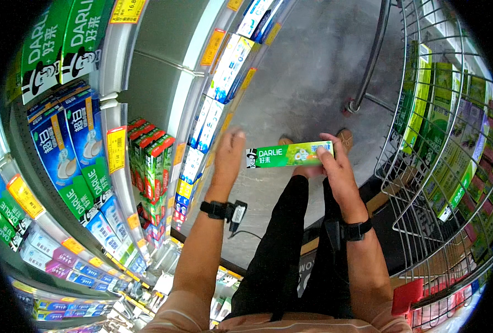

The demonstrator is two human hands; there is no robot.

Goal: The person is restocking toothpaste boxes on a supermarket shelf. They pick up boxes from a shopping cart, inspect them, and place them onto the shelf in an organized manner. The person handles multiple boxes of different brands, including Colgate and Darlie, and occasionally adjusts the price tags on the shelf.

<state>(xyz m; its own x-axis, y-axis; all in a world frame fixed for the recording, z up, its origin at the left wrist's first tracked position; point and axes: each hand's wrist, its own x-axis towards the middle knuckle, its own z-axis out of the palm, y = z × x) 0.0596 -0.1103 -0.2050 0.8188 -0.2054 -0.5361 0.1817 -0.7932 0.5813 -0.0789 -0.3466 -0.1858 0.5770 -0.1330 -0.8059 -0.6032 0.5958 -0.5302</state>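
My right hand grips one end of a green toothpaste box, its thumb on top and fingers beneath. The long box lies level above my legs, its printed face up, showing a small black-and-white figure at the left end and a flower picture toward the thumb. Off to the left, apart from the box, is my left hand, beside the shelf edge. Its fingers are blurred and partly turned away; nothing shows in it. Both wrists wear black straps.
Store shelves on the left hold blue toothpaste boxes, large green boxes and stacked red-and-green boxes, with yellow price tags along the edges. At right, a wire shopping cart stands close to my right arm, before green and purple packages.
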